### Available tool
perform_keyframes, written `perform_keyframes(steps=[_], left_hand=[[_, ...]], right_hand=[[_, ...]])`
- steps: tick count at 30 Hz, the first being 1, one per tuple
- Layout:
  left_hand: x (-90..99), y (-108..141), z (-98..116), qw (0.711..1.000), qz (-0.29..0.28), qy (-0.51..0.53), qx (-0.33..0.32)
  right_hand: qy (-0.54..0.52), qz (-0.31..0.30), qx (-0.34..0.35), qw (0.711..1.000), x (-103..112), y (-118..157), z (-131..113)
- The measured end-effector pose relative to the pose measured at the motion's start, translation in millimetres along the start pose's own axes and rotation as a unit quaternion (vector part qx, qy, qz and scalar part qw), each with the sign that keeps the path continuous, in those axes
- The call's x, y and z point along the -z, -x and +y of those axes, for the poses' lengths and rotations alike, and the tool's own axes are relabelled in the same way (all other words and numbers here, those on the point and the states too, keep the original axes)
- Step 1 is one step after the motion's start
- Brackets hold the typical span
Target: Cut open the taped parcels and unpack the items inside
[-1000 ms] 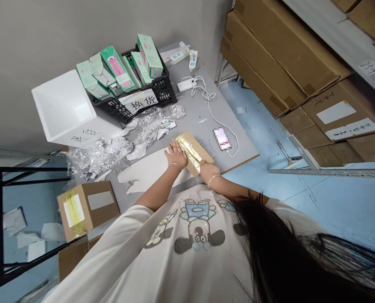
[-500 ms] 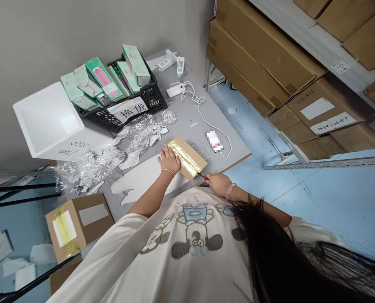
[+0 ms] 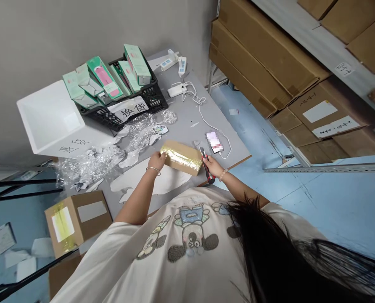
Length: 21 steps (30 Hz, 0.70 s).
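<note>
A small cardboard box (image 3: pixel 183 162) with shiny yellow tape along its top lies at the front of the grey table (image 3: pixel 187 120). My left hand (image 3: pixel 157 162) grips its left end, thumb on the near edge. At the box's right end, my right hand (image 3: pixel 213 166) is closed around a red and black box cutter (image 3: pixel 209 172), its blade pointing away from me. White paper sheets (image 3: pixel 137 179) lie partly under the box.
A phone (image 3: pixel 214 142) on a white cable lies right of the box. Behind are crumpled plastic wrap (image 3: pixel 140 130), a black crate (image 3: pixel 156 99) of green boxes and a white bin (image 3: pixel 53 113). Cartons (image 3: pixel 263 54) fill the right shelf; another box (image 3: pixel 80 214) stands lower left.
The box has turned and shifted slightly left. My left hand went from lying flat on the tape to gripping the box's end. The cutter has swung round, its blade now off the tape.
</note>
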State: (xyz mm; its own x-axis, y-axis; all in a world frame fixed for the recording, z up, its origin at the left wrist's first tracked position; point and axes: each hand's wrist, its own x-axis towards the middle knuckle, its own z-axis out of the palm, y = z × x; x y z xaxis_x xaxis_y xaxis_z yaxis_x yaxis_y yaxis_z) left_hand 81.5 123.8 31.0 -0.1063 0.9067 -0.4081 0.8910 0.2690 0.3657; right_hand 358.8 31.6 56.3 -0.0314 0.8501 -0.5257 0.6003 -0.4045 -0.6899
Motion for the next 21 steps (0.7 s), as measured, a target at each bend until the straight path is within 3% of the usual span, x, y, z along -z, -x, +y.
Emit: perform_keyframes(steps=[4,7,10,12,13,15,18,21], left_hand=[[-11.1,45,-24,0.996,-0.011,-0.01,0.089],[-16.6,72,-34,0.993,-0.036,-0.029,0.109],[-11.5,86,-27,0.98,-0.097,-0.109,0.136],[-6.7,87,-11,0.966,-0.087,-0.19,0.151],[-5.8,86,0,0.963,-0.061,-0.226,0.134],[-9.5,79,27,0.962,-0.021,-0.27,0.022],[-26.8,62,67,0.945,-0.06,-0.281,-0.155],[-46.2,45,92,0.933,-0.079,-0.278,-0.213]], right_hand=[[-0.077,0.013,0.007,0.997,3,-29,0],[-0.103,0.006,0.012,0.995,1,-49,-4],[-0.14,-0.029,0.013,0.99,2,-63,-2],[-0.178,-0.055,0.002,0.983,6,-68,6],[-0.194,-0.059,-0.009,0.979,8,-69,12],[-0.219,-0.047,-0.037,0.974,12,-69,26],[-0.249,-0.042,-0.065,0.965,13,-65,46],[-0.279,-0.082,-0.062,0.955,8,-61,55]])
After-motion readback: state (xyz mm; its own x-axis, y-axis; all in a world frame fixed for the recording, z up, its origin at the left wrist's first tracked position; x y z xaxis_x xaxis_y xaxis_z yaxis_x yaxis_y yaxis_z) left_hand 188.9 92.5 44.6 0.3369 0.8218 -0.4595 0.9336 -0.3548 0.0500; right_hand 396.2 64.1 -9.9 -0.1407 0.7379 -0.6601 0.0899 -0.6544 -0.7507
